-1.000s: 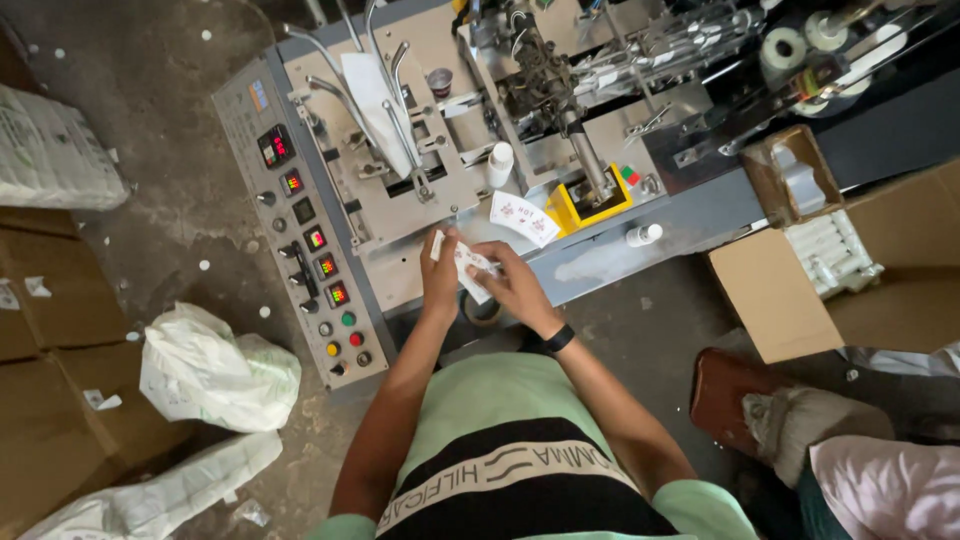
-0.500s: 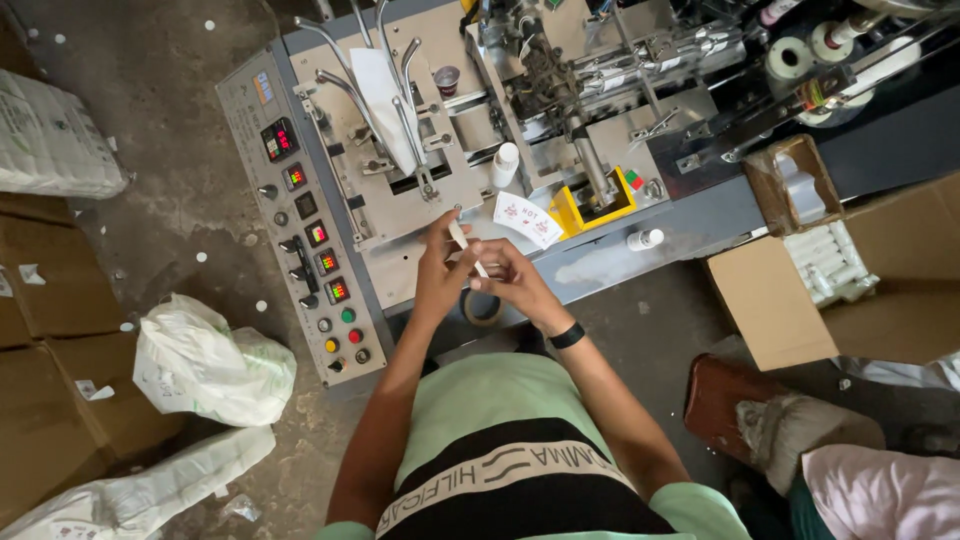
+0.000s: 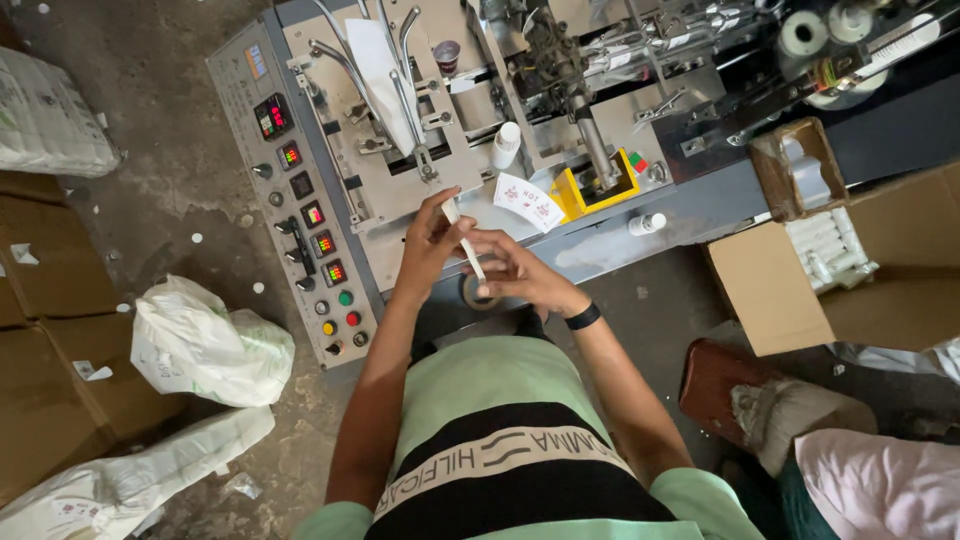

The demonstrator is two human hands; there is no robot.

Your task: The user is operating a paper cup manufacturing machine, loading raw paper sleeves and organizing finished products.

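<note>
White, slim and flat, the packet (image 3: 464, 243) is pinched in the left hand (image 3: 432, 240), its long axis running from the machine (image 3: 400, 150) down toward the body. The right hand (image 3: 520, 275), fingers loosely spread and empty, sits just beside its lower end. Half a second ago the packet was higher and more upright.

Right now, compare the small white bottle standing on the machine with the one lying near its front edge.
The bottle by the guide rails stands upright and looks larger; the bottle near the edge lies on its side and looks shorter. The first sits on the beige plate, the second on the grey ledge. Both are white and untouched.
</note>
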